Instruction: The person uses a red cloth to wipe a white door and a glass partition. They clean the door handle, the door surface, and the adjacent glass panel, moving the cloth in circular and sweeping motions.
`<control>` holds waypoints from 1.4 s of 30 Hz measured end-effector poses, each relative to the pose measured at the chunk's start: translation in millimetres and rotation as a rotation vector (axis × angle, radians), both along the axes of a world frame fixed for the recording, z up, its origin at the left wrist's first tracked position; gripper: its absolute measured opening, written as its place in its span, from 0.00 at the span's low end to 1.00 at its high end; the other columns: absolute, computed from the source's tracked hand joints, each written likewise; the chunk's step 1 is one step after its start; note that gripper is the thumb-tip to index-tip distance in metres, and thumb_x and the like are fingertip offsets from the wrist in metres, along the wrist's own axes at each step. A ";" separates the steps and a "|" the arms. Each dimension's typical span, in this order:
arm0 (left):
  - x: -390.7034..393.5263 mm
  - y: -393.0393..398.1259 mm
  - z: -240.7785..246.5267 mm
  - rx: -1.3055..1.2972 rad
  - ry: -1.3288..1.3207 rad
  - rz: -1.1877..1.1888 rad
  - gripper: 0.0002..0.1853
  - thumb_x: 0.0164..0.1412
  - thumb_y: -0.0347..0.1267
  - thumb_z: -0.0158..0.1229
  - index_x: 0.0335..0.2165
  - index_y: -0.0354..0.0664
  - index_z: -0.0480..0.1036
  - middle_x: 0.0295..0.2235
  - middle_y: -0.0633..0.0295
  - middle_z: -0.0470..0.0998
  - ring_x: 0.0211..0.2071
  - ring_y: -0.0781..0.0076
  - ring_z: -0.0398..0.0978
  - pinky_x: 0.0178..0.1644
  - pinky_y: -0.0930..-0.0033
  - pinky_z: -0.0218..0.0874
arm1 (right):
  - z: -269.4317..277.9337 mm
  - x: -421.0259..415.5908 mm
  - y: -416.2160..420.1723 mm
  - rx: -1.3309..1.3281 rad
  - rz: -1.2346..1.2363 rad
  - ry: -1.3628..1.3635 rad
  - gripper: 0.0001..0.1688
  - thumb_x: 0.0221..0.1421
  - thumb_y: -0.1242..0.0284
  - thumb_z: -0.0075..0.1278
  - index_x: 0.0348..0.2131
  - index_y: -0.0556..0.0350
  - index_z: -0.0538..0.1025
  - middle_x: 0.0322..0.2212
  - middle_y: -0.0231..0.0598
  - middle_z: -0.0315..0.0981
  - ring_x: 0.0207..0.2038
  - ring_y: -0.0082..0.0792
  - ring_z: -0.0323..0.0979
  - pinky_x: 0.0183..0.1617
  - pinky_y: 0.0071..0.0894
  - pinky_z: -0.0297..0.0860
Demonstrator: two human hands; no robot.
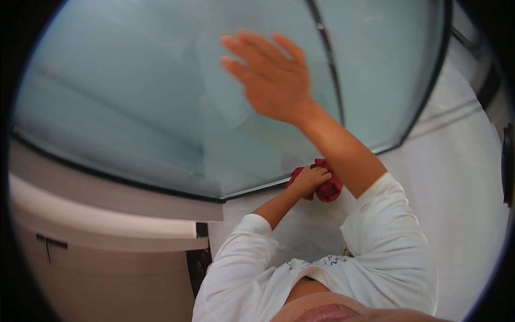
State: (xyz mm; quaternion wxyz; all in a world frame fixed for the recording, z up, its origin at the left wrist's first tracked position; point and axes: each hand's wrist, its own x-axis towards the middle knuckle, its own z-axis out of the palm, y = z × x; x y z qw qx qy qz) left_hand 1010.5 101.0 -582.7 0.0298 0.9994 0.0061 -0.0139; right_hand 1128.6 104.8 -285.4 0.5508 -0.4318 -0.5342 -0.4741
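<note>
My right hand is raised in front of a large glass panel, its fingers apart and holding nothing; whether it touches the glass I cannot tell. Lower down, my left hand grips a bunched red cloth at the bottom edge of the glass. Part of the cloth sticks out on both sides of my fingers.
A dark vertical strip divides the glass. Along its foot runs a dark-edged bottom frame, above a pale floor. At the lower left are a pale ledge and a beige surface with a dark T-shaped fitting.
</note>
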 end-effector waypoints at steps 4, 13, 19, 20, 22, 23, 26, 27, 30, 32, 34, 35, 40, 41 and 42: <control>-51.2 12.9 102.4 0.129 -0.139 0.020 0.17 0.47 0.29 0.55 0.40 0.49 0.69 0.43 0.70 0.71 0.43 0.70 0.70 0.33 0.68 0.57 | 11.3 8.8 -8.7 -0.001 0.051 -0.009 0.26 0.40 0.81 0.47 0.42 0.40 0.75 0.53 0.22 0.66 0.57 0.24 0.62 0.60 0.37 0.51; -146.1 20.1 324.3 0.532 -0.880 0.107 0.12 0.49 0.27 0.53 0.36 0.41 0.72 0.40 0.54 0.73 0.38 0.55 0.72 0.41 0.61 0.62 | 14.5 12.1 -29.3 -0.057 0.069 0.032 0.25 0.40 0.83 0.45 0.41 0.46 0.78 0.51 0.31 0.70 0.56 0.32 0.65 0.60 0.39 0.50; -152.5 57.8 391.2 0.152 -1.553 0.519 0.33 0.41 0.29 0.65 0.49 0.38 0.63 0.48 0.50 0.67 0.49 0.49 0.64 0.53 0.53 0.56 | 10.0 15.0 -28.9 -0.019 0.148 0.058 0.21 0.47 0.81 0.45 0.42 0.48 0.78 0.51 0.33 0.70 0.56 0.36 0.65 0.62 0.42 0.47; -136.4 55.5 401.6 0.203 -1.600 0.512 0.32 0.40 0.28 0.64 0.48 0.39 0.64 0.47 0.51 0.67 0.48 0.49 0.64 0.52 0.53 0.56 | 12.7 19.9 -30.5 -0.019 0.152 0.031 0.18 0.51 0.79 0.43 0.42 0.53 0.77 0.51 0.37 0.70 0.55 0.36 0.66 0.60 0.42 0.52; -91.0 27.1 409.1 0.553 -1.514 0.343 0.31 0.38 0.25 0.62 0.47 0.40 0.66 0.46 0.53 0.67 0.46 0.49 0.65 0.51 0.54 0.56 | 13.2 16.0 -28.6 0.076 0.590 0.313 0.17 0.54 0.77 0.41 0.42 0.59 0.75 0.47 0.42 0.72 0.52 0.37 0.68 0.58 0.41 0.57; -65.8 11.7 400.9 0.632 -1.384 0.274 0.31 0.37 0.24 0.60 0.46 0.41 0.67 0.46 0.54 0.68 0.45 0.49 0.65 0.50 0.54 0.56 | 13.8 13.4 -29.3 0.117 0.806 0.455 0.17 0.55 0.77 0.41 0.42 0.62 0.74 0.45 0.45 0.73 0.51 0.37 0.68 0.57 0.41 0.59; 29.7 -20.5 321.7 0.684 -1.090 0.289 0.32 0.39 0.27 0.60 0.50 0.45 0.68 0.48 0.54 0.66 0.50 0.49 0.61 0.47 0.53 0.60 | 40.8 38.7 -76.2 0.494 0.888 0.510 0.16 0.58 0.77 0.37 0.42 0.72 0.70 0.32 0.49 0.73 0.41 0.39 0.70 0.51 0.39 0.65; 34.1 -23.8 309.8 0.696 -1.123 0.268 0.32 0.41 0.29 0.60 0.50 0.46 0.68 0.48 0.55 0.66 0.50 0.49 0.61 0.44 0.54 0.64 | 40.2 51.6 -82.5 0.532 1.158 0.549 0.15 0.59 0.78 0.36 0.41 0.73 0.69 0.29 0.48 0.72 0.38 0.39 0.70 0.50 0.40 0.65; 16.1 -18.9 284.5 0.521 -0.919 0.264 0.27 0.42 0.31 0.59 0.47 0.51 0.70 0.47 0.58 0.67 0.50 0.53 0.62 0.40 0.62 0.67 | 35.8 61.0 -85.1 0.451 0.919 0.480 0.14 0.59 0.81 0.34 0.41 0.72 0.70 0.29 0.48 0.72 0.35 0.36 0.70 0.48 0.37 0.67; -18.0 -19.4 283.4 0.548 -0.661 0.215 0.23 0.43 0.31 0.58 0.43 0.54 0.72 0.45 0.62 0.68 0.49 0.57 0.63 0.40 0.65 0.68 | 37.3 56.0 -81.4 0.351 0.901 0.383 0.14 0.59 0.83 0.34 0.41 0.71 0.70 0.29 0.47 0.72 0.35 0.34 0.71 0.46 0.35 0.68; -76.4 -8.0 259.7 0.635 -0.506 0.144 0.18 0.44 0.30 0.57 0.39 0.56 0.72 0.42 0.68 0.70 0.47 0.62 0.65 0.40 0.68 0.67 | 34.3 29.6 -71.7 0.233 0.892 0.275 0.14 0.59 0.85 0.35 0.41 0.69 0.71 0.29 0.46 0.73 0.32 0.32 0.71 0.42 0.30 0.70; -103.7 2.9 239.9 0.679 -0.510 0.071 0.16 0.45 0.30 0.56 0.37 0.57 0.72 0.40 0.72 0.70 0.46 0.66 0.67 0.41 0.69 0.67 | 31.9 9.6 -71.3 0.195 0.869 0.301 0.13 0.58 0.85 0.37 0.41 0.69 0.71 0.29 0.45 0.73 0.32 0.31 0.71 0.40 0.29 0.70; -210.6 -3.3 223.3 0.361 -0.574 0.684 0.20 0.44 0.29 0.59 0.40 0.51 0.69 0.40 0.68 0.72 0.49 0.61 0.67 0.45 0.59 0.64 | 12.0 -2.4 -54.0 -0.041 0.928 0.220 0.12 0.55 0.87 0.41 0.37 0.63 0.74 0.28 0.41 0.74 0.31 0.29 0.71 0.37 0.27 0.68; -219.9 -8.8 218.3 0.196 -0.761 0.810 0.25 0.42 0.26 0.61 0.43 0.49 0.68 0.42 0.65 0.72 0.50 0.57 0.66 0.47 0.59 0.64 | 4.9 -6.3 -49.6 -0.096 0.876 0.231 0.12 0.54 0.87 0.42 0.36 0.62 0.74 0.27 0.39 0.74 0.31 0.29 0.71 0.37 0.27 0.68; -242.7 -10.5 194.7 0.101 -0.887 0.938 0.28 0.42 0.25 0.62 0.46 0.46 0.67 0.43 0.60 0.72 0.50 0.55 0.67 0.48 0.59 0.63 | -2.3 -17.0 -45.8 -0.155 0.842 0.234 0.12 0.52 0.88 0.43 0.35 0.60 0.74 0.27 0.38 0.74 0.31 0.30 0.71 0.37 0.27 0.67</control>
